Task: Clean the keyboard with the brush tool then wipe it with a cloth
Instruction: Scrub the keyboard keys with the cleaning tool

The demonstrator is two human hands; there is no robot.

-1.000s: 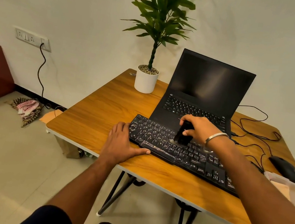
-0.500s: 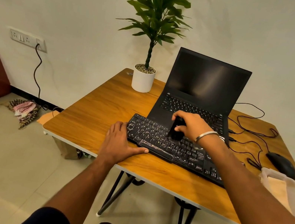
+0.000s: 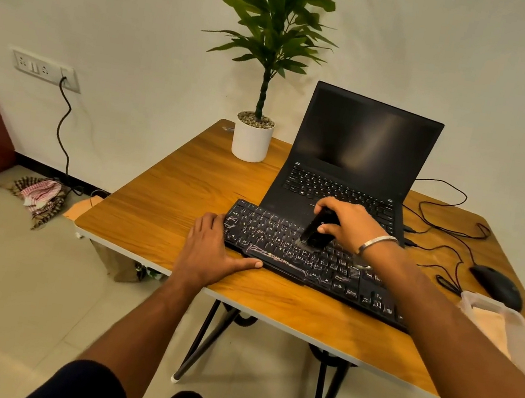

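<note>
A black keyboard (image 3: 269, 234) lies across the wooden table (image 3: 162, 210), in front of an open laptop. My right hand (image 3: 350, 225) grips a small black brush tool (image 3: 316, 230), tilted, with its bristle end down on the middle keys. My left hand (image 3: 210, 252) lies flat on the table at the keyboard's left end, its thumb stretched along the front edge. A pale cloth (image 3: 490, 324) inside a clear bag sits at the table's right edge.
An open black laptop (image 3: 357, 166) stands behind the keyboard, a white potted plant (image 3: 252, 138) at the back left. A black mouse (image 3: 496, 286) and loose cables (image 3: 447, 229) lie to the right. On the floor to the left are a checked rag (image 3: 41, 196) and a wall cord.
My right hand has swept the brush back and forth over the middle keys, ending slightly nearer the front rows. My left hand has stayed at the keyboard's left end.
</note>
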